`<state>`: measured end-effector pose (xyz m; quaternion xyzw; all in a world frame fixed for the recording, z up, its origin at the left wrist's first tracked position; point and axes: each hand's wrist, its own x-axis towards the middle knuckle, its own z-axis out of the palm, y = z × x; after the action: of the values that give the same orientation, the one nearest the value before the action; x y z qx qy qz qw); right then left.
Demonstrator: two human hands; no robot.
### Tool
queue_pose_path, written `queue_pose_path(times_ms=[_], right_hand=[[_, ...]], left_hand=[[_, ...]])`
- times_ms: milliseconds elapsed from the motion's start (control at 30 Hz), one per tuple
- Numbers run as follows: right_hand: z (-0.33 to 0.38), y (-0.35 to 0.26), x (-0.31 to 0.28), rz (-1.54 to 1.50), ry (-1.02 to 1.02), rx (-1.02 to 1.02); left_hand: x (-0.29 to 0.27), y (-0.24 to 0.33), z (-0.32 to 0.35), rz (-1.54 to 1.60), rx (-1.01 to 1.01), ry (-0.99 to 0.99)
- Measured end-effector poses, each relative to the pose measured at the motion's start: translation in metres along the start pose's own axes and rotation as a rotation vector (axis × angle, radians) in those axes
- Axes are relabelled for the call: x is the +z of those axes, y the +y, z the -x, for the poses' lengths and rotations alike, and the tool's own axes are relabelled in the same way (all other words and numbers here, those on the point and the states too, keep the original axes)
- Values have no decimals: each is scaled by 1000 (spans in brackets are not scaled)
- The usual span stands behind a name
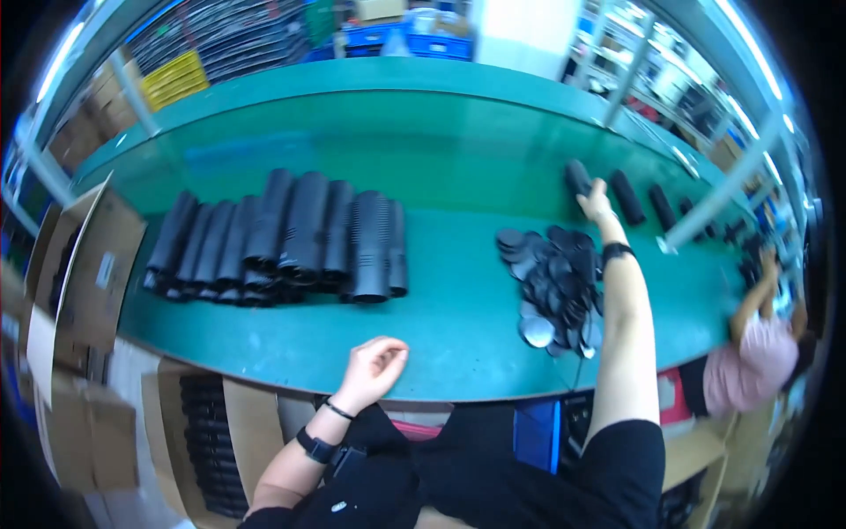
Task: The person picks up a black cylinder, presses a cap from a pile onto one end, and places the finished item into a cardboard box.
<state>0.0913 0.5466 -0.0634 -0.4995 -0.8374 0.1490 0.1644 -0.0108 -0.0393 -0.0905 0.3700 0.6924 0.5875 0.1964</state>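
My right hand is stretched out to the far right of the green table. Its fingers are wrapped round the near end of a black tube. Close to that wrist lies a heap of black round discs, some of them shiny. Over the table's front edge hovers my left hand, its fingers curled in a loose fist with nothing visible in them. Beyond it, to the left, a stack of black cylindrical tubes rests on the table, several with slotted ends facing me.
More black tubes stand in a row toward the right. A co-worker in a pink top works at that end. Open cardboard boxes flank the left side, and a box of black parts sits below the table. Metal posts rise from the table's back.
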Motion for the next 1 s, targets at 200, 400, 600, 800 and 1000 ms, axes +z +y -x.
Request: queue_pose_path(times_ms=[200,400,600,800,1000], right_hand=[[16,-62,14,626,125,-342],[120,-272,21,-170,-604,-827],[178,-340,38,-368,-857,-666],[204,-313,-13,-648,-1015,-908],[287,-271,-70,-376,-602,-1400]], left_hand=[[-10,1,3,-91,19,-17],[-13,3,0,-59,19,31],[-11,-5,-4,83,-21,26],[-18,16,8,223,98,215],[-32,69,-22,-110,336,229]])
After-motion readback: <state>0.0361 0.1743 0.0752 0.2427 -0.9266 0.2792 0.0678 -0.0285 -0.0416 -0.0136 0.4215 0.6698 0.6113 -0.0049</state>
